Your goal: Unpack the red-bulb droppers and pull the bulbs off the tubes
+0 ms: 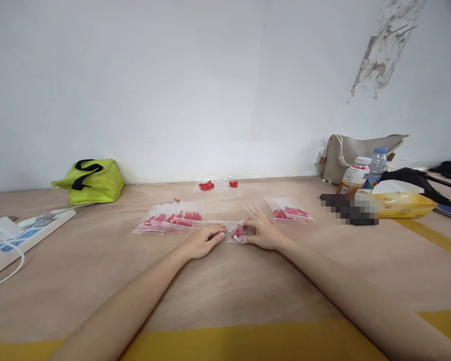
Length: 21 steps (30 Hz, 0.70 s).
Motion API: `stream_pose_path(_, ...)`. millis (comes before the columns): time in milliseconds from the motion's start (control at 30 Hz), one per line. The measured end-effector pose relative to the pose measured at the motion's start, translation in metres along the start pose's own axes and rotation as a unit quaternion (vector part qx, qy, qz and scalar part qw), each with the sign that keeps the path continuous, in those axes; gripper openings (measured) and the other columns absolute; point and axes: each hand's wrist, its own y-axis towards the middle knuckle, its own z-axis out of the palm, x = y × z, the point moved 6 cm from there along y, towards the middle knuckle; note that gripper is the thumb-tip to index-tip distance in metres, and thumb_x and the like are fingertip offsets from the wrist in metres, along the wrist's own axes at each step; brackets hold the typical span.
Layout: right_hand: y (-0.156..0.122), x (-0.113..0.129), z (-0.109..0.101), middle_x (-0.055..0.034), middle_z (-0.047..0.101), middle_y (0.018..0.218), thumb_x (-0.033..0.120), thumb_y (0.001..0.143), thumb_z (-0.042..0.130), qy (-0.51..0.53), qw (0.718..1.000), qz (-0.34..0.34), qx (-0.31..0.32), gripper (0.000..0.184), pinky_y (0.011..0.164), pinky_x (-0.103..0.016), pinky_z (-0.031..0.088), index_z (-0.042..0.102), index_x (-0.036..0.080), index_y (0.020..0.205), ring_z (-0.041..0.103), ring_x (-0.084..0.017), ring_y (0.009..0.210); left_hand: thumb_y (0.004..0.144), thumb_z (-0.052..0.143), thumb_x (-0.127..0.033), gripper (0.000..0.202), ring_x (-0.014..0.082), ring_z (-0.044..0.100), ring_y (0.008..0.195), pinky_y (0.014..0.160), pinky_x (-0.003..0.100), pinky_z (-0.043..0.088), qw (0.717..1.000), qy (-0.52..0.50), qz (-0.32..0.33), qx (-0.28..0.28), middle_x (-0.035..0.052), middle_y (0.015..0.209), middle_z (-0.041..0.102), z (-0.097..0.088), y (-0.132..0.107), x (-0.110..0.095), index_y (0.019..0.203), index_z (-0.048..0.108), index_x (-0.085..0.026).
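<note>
One clear bag (228,237) lies on the table (210,301) between the hands, red pieces (237,232) toward its right end. Right hand (262,232): grip appears pinched on that end. Left hand (203,241): fingers rest at the bag's left side; cannot tell whether they clamp it. Risk: light left pressure could let the slick film slide or crumple; if the mouth is unsealed, tilting could spill pieces. Thin sticks (250,209) beside the right hand might snag the film.

free table (225,291) between forearms (139,296); overlapping bags (190,215) obstruct farther left.
</note>
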Motion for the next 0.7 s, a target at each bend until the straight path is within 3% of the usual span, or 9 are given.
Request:
stream_pose_path(167,0.001,0.005,-0.004,0.0000,0.061,0.073,0.032,0.064,0.066,0.000,1.000,0.008,0.001,0.017,0.071,-0.028,0.038,0.060,0.020,0.073,0.053,-0.016,0.076,0.089,0.032,-0.039,0.040,0.0170,0.048,0.113,0.099,0.034,0.034,1.000,0.018,-0.013,-0.006,0.0039,0.121,0.055,0.002,0.000,0.006,0.116,0.055,-0.021)
stream_pose_path(367,-0.001,-0.003,0.006,0.0005,0.061,0.074,0.027,0.066,0.061,0.189,0.981,0.045,0.021,0.016,0.060,-0.023,0.042,0.056,0.018,0.079,0.055,-0.011,0.066,0.089,0.033,-0.038,0.039,0.0175,0.044,0.117,0.101,0.036,0.032,0.999,0.041,0.002,0.004,0.0029,0.125,0.051,0.002,-0.001,0.004,0.121,0.049,-0.022)
stream_pose_path(467,-0.002,-0.018,-0.001,-0.0008,0.062,0.075,0.032,0.064,0.064,0.308,0.946,0.101,0.015,0.024,0.057,-0.023,0.044,0.055,0.017,0.081,0.057,-0.011,0.065,0.089,0.033,-0.040,0.042,0.0183,0.043,0.118,0.101,0.036,0.031,0.999,0.053,-0.007,0.008,0.0038,0.129,0.047,0.001,-0.002,0.004,0.125,0.045,-0.021)
stream_pose_path(567,-0.003,-0.043,-0.021,-0.0015,0.064,0.074,0.037,0.064,0.066,0.390,0.908,0.153,-0.001,0.032,0.051,-0.021,0.043,0.053,0.017,0.085,0.058,-0.010,0.059,0.088,0.034,-0.041,0.043,0.0187,0.043,0.117,0.099,0.034,0.033,0.998,0.067,-0.009,0.001,0.0040,0.129,0.046,0.001,-0.003,0.002,0.126,0.044,-0.023)
stream_pose_path(700,-0.003,-0.087,-0.053,-0.0030,0.065,0.078,0.043,0.065,0.064,0.405,0.879,0.216,-0.125,0.036,0.050,-0.021,0.044,0.054,0.019,0.089,0.060,-0.012,0.062,0.084,0.039,-0.046,0.041,0.0236,0.049,0.108,0.094,0.038,0.035,0.987,0.155,-0.025,-0.033,0.0057,0.119,0.055,-0.002,-0.004,-0.007,0.112,0.058,-0.023)
